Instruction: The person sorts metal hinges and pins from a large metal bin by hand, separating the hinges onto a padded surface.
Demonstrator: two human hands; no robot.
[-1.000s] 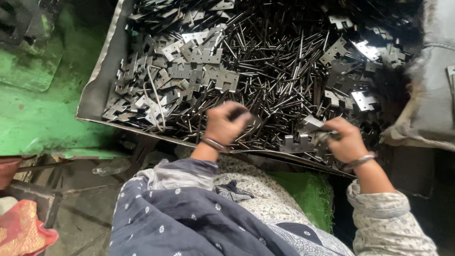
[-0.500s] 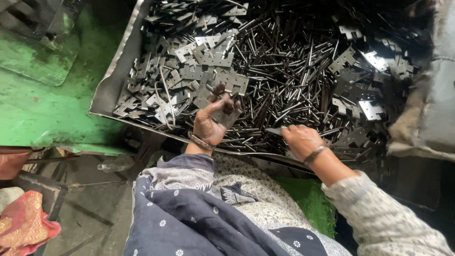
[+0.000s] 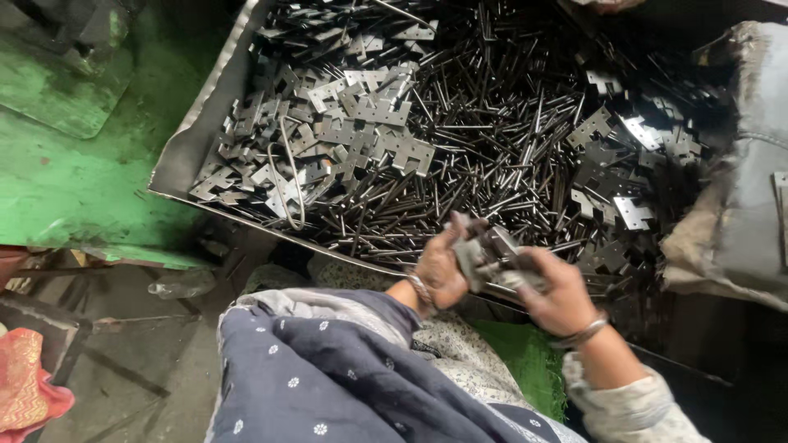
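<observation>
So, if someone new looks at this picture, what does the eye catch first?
First the big metal tray across the top, heaped with dark thin rods and flat grey hinge plates. Next, at its near edge, the left hand and right hand meet around a few metal plates, blurred. A green surface lies left.

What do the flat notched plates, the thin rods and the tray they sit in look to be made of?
Flat notched plates: apparently stamped sheet steel, dull grey, with glints on the flat faces. Thin rods: seemingly dark steel pins, straight, with narrow bright highlights. Tray: likely bent sheet metal, worn grey, with a thin folded rim. Both hands, left and right, hold several blurred plates.
</observation>
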